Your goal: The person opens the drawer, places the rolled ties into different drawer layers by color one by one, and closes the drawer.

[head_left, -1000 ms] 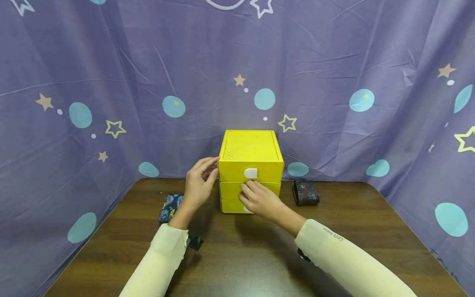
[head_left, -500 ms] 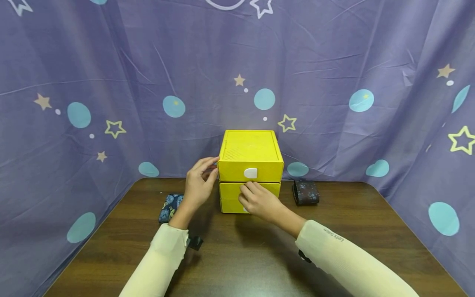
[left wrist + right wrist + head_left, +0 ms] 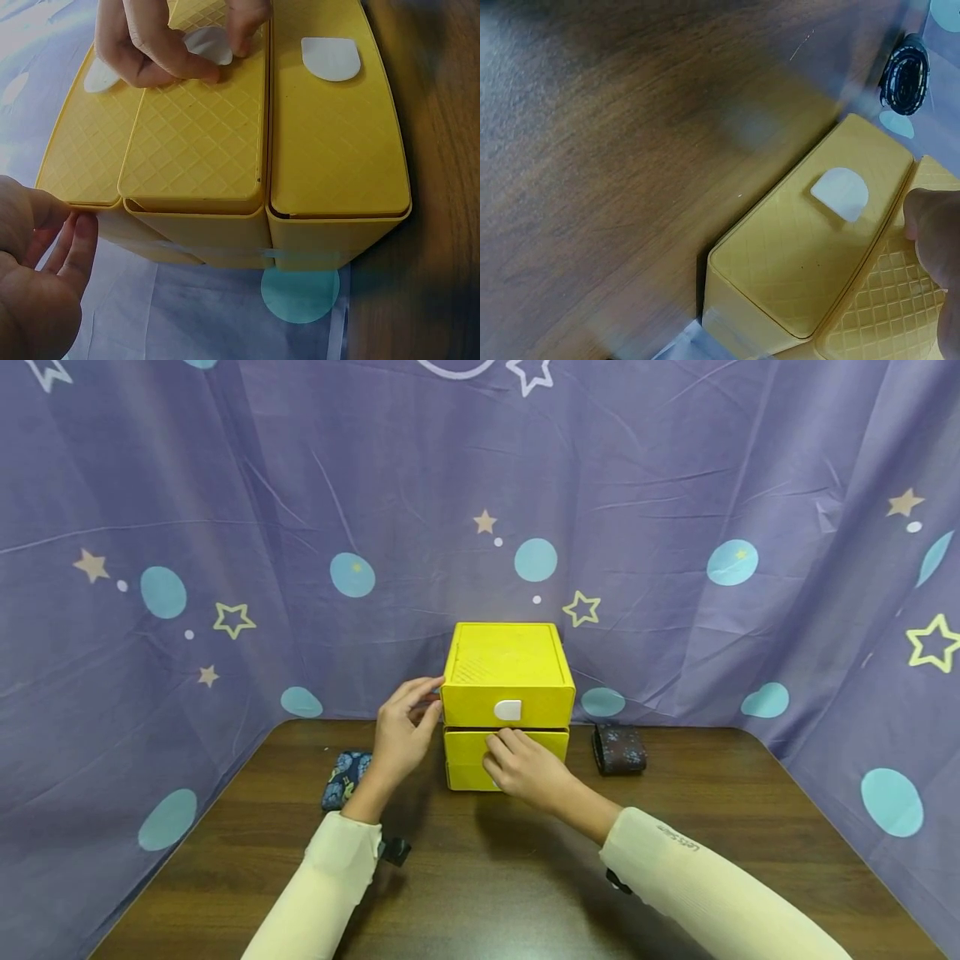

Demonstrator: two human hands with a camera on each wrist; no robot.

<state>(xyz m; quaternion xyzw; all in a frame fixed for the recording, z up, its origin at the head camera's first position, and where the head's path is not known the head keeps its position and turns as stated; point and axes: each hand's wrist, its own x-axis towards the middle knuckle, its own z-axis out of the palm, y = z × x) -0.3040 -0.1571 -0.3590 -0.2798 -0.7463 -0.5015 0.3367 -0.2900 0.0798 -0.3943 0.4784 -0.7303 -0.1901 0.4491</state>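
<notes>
A yellow drawer unit (image 3: 510, 656) with three stacked drawers stands at the back of the table. My right hand (image 3: 525, 764) pinches the white handle (image 3: 210, 45) of the middle drawer (image 3: 191, 135), whose front juts slightly past its frame. My left hand (image 3: 405, 727) is at the unit's upper left; its fingertips touch the front corner and side of the top section. The top drawer's white handle (image 3: 507, 710) shows above my right fingers. The bottom drawer (image 3: 802, 255) sits in its frame, its white handle (image 3: 842, 193) free of any hand.
Left of the unit lies a dark blue floral roll (image 3: 345, 779), its coiled end showing in the right wrist view. To the right sits a dark brown floral folded or rolled item (image 3: 619, 750). A purple patterned curtain (image 3: 637, 527) hangs behind the wooden table (image 3: 480, 893).
The middle drawer has come forward a little, and the dark gap beneath the top section is wider. My right hand has moved slightly toward me with the handle. My left hand stays put.
</notes>
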